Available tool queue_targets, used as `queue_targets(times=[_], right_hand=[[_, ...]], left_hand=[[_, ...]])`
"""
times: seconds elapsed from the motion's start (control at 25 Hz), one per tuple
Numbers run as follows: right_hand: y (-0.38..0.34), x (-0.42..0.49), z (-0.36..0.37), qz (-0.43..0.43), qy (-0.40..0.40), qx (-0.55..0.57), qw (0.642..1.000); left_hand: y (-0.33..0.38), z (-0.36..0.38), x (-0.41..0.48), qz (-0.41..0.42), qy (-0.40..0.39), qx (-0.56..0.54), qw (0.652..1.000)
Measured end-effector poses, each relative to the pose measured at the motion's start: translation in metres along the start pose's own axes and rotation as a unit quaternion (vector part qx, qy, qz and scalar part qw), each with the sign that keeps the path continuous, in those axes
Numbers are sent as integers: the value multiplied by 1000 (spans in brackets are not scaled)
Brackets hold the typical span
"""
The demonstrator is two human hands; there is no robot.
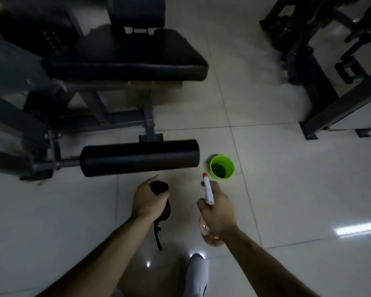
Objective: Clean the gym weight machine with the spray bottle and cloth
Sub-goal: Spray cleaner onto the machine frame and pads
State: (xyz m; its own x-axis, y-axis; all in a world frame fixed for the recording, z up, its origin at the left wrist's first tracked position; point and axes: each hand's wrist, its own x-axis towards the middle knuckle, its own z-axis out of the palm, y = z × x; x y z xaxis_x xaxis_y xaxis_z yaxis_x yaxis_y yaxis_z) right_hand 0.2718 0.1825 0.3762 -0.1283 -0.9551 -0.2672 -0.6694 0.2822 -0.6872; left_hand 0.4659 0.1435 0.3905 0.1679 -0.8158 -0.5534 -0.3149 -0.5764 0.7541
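The weight machine fills the upper left: a black padded seat on a grey frame, and a black foam roller pad low in front of it. My left hand grips a dark cloth, and part of the cloth hangs down below the fist. My right hand holds a spray bottle with a white head and red nozzle tip that points forward. The bottle's clear pinkish body shows under my wrist. Both hands are just short of the roller pad and do not touch it.
A bright green cup stands on the pale tiled floor right of the roller pad's end. More dark gym equipment occupies the upper right. My grey-trousered leg shows at the bottom.
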Motion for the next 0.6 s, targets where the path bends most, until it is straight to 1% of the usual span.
queue_targets(times=[0.04,0.12,0.16,0.24,0.32,0.44,0.52,0.6], right_hand=[[26,23,22,-10,2,-5,1000],[66,58,60,-3,21,-7,1000],[84,71,82,-1,30,-8,1000],[118,99,124,-10,59,-1,998],[144,123,159,-23,79,8,997],[176,139,195,-40,126,29,991],[193,143,209,-62,155,39,985],[198,137,218,-90,159,35,982]], left_hand=[[-24,13,30,22,6,20,1000],[-65,35,81,57,18,72,996],[-87,44,105,87,29,105,990],[-121,59,151,157,51,169,972],[-149,75,189,211,75,203,953],[-176,88,223,304,122,171,929],[-187,87,234,349,148,122,917],[-190,74,235,377,174,94,905]])
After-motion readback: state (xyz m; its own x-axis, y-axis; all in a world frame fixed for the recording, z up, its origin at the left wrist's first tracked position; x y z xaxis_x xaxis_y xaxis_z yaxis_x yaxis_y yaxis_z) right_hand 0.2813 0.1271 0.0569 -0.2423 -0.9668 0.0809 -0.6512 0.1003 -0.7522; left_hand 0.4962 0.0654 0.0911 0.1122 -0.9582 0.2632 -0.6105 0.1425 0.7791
